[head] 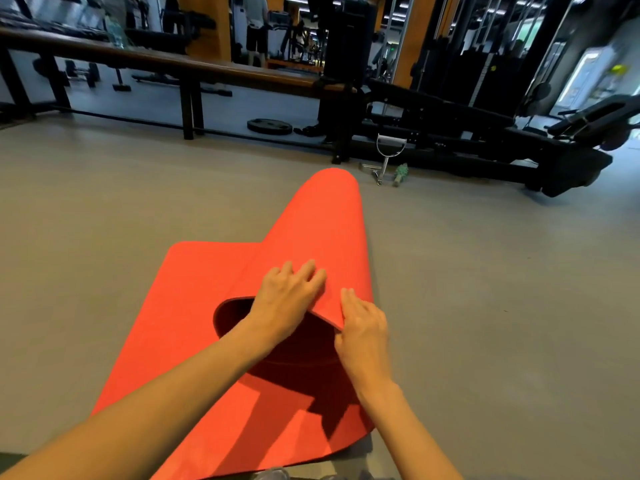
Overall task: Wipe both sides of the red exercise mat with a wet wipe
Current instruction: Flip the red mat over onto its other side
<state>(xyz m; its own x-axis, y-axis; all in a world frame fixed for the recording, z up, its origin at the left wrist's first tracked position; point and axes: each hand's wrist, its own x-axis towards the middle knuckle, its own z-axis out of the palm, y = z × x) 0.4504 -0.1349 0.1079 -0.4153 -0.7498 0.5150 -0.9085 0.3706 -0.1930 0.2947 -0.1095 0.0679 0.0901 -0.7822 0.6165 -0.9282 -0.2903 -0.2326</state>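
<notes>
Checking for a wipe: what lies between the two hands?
Only the folded-over edge of the red mat lies between the left hand and right hand; no wipe shows in the head view.

The grey floor (104, 220) carries the partly rolled red mat (156, 323). Farther off lie a weight plate (269, 126) and a metal handle (385, 164).
</notes>
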